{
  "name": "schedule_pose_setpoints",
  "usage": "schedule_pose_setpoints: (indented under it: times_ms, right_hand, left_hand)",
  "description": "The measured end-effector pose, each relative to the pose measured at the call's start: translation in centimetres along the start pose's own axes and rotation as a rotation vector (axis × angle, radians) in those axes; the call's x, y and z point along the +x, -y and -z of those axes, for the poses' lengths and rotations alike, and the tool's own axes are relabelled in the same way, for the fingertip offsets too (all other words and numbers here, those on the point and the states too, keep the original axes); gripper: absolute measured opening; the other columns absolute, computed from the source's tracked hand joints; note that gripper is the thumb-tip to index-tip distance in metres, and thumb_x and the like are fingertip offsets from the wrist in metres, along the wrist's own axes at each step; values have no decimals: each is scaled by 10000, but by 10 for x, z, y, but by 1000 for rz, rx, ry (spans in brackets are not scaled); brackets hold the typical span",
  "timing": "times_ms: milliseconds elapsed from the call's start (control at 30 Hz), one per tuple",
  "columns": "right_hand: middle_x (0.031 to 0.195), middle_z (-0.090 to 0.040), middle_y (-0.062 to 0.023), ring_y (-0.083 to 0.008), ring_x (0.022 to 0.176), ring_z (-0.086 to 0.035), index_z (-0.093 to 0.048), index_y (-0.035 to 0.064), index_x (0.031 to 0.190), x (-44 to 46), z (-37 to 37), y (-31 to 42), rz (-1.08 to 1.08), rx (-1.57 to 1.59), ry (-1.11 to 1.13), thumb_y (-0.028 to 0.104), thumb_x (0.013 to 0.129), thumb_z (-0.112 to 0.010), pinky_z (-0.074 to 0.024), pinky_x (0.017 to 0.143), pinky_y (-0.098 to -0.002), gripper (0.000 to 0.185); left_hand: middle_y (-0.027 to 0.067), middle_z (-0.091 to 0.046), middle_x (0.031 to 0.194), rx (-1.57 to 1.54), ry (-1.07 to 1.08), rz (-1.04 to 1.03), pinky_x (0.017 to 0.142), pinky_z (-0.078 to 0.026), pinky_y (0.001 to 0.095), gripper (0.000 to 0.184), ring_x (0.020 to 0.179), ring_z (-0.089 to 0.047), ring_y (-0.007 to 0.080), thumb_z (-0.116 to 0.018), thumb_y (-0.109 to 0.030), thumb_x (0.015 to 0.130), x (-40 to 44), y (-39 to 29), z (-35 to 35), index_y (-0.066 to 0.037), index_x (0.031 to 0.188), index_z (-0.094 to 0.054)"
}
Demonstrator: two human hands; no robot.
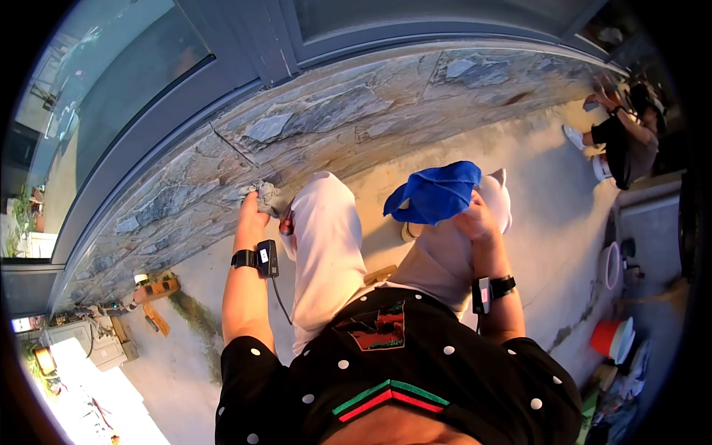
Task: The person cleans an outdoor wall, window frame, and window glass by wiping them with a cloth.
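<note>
My left hand (pixel 254 208) is at the left, beside my knee and near the stone wall (pixel 311 119), closed on a crumpled grey cloth (pixel 261 196). In front of my other knee, my right hand (pixel 475 217) grips the lower edge of a blue cloth (pixel 434 191), which spreads out above and to the left of the fingers. Each wrist carries a black strap with a small device. Something dark red (pixel 287 222) shows between my left hand and the knee, too small to make out.
Another person (pixel 627 141) sits by the wall at the far right. Window frames (pixel 259 41) run above the wall. A red and white bucket (pixel 610 338) stands at the lower right. Wooden pieces (pixel 156 319) lie on the floor at the left.
</note>
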State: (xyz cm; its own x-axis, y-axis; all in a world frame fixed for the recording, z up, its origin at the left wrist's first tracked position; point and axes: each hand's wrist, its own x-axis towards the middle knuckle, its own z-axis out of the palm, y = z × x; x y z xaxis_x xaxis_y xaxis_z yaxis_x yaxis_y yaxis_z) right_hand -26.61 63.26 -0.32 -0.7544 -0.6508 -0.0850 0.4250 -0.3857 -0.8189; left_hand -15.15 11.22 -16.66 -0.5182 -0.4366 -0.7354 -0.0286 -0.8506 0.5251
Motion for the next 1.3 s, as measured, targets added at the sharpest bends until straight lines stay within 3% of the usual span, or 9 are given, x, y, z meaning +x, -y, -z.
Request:
schedule_pose_setpoints:
  times_ms: [133, 333, 433, 567, 700, 933, 1100, 1200, 1300]
  right_hand:
    - [1179, -640, -105, -198, 1094, -607, -562, -21, 1225, -3, -5, 1, 22, 41, 38, 109, 861, -655, -454, 969, -345, 397]
    - [1188, -637, -102, -196, 1093, -607, -566, -23, 1230, -7, -2, 6, 17, 87, 99, 147, 874, -661, -452, 976, -359, 406]
    - [1190, -636, -92, -189, 1086, -607, -569, -12, 1231, -9, -5, 12, 35, 110, 120, 151, 873, -665, -451, 972, -357, 405]
    - [1152, -653, -76, -176, 1061, -614, -594, 7, 1203, -11, 2, 11, 41, 173, 126, 150, 870, -668, -455, 956, -348, 370]
    - [1135, -660, -68, -169, 1048, -619, -598, 7, 1199, -11, 3, 10, 37, 160, 105, 150, 869, -668, -464, 943, -342, 366]
    - [1122, -668, -70, -168, 1048, -618, -621, 3, 1166, -11, 7, 9, 47, 129, 156, 163, 874, -666, -464, 939, -337, 336]
    - [1143, -658, -93, -181, 1045, -621, -604, -13, 1181, -16, 0, 13, 64, 136, 143, 162, 871, -664, -469, 933, -344, 361]
    - [1148, -652, -104, -191, 1044, -625, -587, -21, 1190, -18, 9, 8, 79, 142, 138, 143, 868, -654, -471, 932, -346, 367]
    - [1129, -656, -101, -191, 1031, -628, -586, -15, 1179, -22, 8, 7, 127, 144, 111, 143, 858, -658, -476, 921, -346, 365]
  left_hand:
    - [134, -683, 1016, 162, 286, 37, 828, -548, 437, 181, 906, -671, 287, -576, -136, 901, -35, 13, -58, -34, 1043, -622]
    - [61, -703, 964, 303, 314, -171, 733, -550, 371, 182, 826, -676, 206, -648, -186, 879, -147, -12, -138, -61, 1011, -655]
    - [40, -695, 990, 173, 388, -304, 805, -543, 364, 231, 884, -673, 198, -677, -152, 858, -160, -34, -130, -60, 1069, -658]
    - [31, -698, 979, 101, 390, -384, 792, -535, 368, 155, 911, -663, 187, -608, -194, 901, -158, -45, -109, -90, 1005, -658]
    - [37, -698, 1006, 60, 395, -370, 819, -532, 374, 175, 949, -658, 193, -606, -203, 899, -128, -36, -82, -87, 1018, -659]
    - [71, -709, 1020, 133, 256, -45, 840, -535, 394, 191, 913, -677, 233, -643, -191, 878, -83, -5, -112, -80, 1031, -673]
    - [72, -684, 1039, 164, 352, -255, 835, -536, 380, 258, 942, -662, 235, -711, -80, 831, -167, 8, -210, -64, 1079, -641]
    - [62, -678, 1041, 73, 528, -382, 834, -536, 360, 278, 936, -660, 216, -724, -78, 821, -206, -3, -248, -63, 1084, -635]
    - [52, -674, 1050, -34, 508, -514, 838, -533, 361, 273, 933, -658, 197, -721, -119, 833, -235, -22, -255, -48, 1081, -634]
